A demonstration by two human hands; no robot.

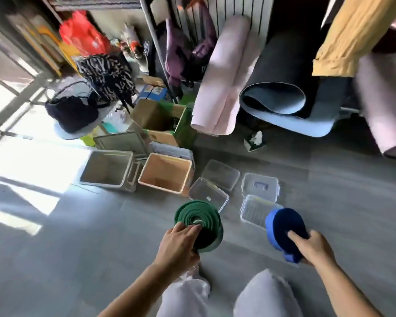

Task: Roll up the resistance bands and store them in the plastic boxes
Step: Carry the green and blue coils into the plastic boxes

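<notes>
Fingers (pixel 193 229) of the left hand (pixel 176 245) curl over the face of a green resistance band wound into a flat coil (pixel 199 221), holding it above the grey floor (pixel 78 259). The right hand (pixel 316 250) grips a blue resistance band rolled into a thick disc (pixel 283 225), with one fingertip pressed on its dark face.

Just beyond the green coil stands an open clear plastic box (pixel 203 191). A small pale sticker on it is too small to read. Beyond the blue roll sits a second clear plastic box with a ribbed bottom (pixel 256 211).

White lettering covers a black fabric bag (pixel 105 74), but blur makes it illegible. Sunlight lies in bright bars across the floor at the left. A rolled pink exercise mat (pixel 226 83) and a rolled dark one (pixel 274 97) lean at the back.
</notes>
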